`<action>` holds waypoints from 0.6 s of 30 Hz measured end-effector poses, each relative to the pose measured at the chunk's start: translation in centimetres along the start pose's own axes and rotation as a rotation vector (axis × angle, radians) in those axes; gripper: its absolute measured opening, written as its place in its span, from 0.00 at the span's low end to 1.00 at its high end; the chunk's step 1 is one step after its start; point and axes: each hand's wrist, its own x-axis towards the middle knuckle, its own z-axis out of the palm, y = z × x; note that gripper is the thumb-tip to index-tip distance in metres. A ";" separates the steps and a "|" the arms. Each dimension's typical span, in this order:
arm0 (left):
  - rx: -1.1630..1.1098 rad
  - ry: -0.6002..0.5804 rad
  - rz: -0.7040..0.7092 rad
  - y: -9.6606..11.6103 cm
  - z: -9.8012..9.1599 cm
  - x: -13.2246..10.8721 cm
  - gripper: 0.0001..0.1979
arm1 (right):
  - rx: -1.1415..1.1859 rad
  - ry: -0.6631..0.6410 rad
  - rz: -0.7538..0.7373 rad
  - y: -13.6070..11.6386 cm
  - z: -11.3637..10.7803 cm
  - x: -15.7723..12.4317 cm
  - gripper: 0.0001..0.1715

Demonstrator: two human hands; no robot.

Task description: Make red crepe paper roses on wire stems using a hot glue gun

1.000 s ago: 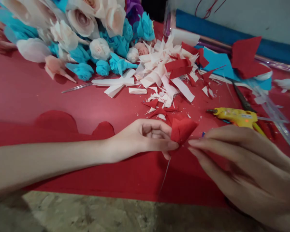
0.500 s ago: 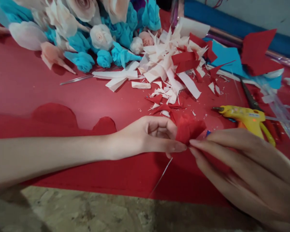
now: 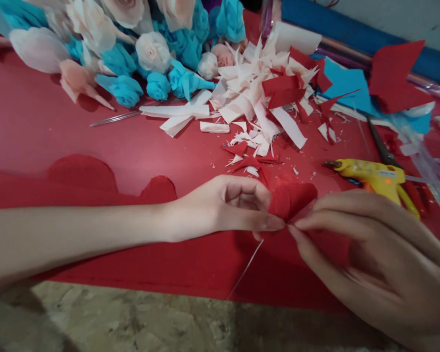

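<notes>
My left hand (image 3: 234,208) is closed round the base of a red crepe-paper flower (image 3: 291,198), with thumb and fingers pinching its lower end. A thin pale wire (image 3: 246,266) slants down from below that hand toward the red surface. From the right, my right hand (image 3: 359,244) pinches at the flower's lower edge, thumb against fingertips. Just what lies between those fingertips is too small to make out. Beyond my right hand lies a yellow glue gun (image 3: 374,177), its nozzle pointing left.
White and red paper scraps (image 3: 253,98) are heaped behind my hands. Blue, white and peach paper flowers (image 3: 156,54) crowd the back left. Thin wires (image 3: 113,119), red scalloped paper (image 3: 82,173) and clear glue sticks (image 3: 425,161) lie around. The red table's front edge (image 3: 161,292) is close.
My right fingertips have shifted slightly away from the flower's petals, staying near its base. The left hand has kept its hold with hardly any movement.
</notes>
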 end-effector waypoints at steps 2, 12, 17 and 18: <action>0.004 -0.002 -0.003 0.1 0.1 0.0 0.03 | -0.110 0.044 -0.082 0.0 0.0 -0.6 0.07; -0.005 -0.025 0.010 0.1 0.0 -0.2 0.04 | -0.134 -0.053 -0.061 0.6 0.2 -1.8 0.14; 0.001 -0.034 0.011 0.0 -0.1 -0.1 0.04 | -0.093 -0.079 0.000 0.3 0.1 -1.7 0.14; 0.000 -0.037 0.012 0.0 -0.1 0.0 0.04 | -0.083 -0.080 0.007 0.2 0.1 -1.7 0.14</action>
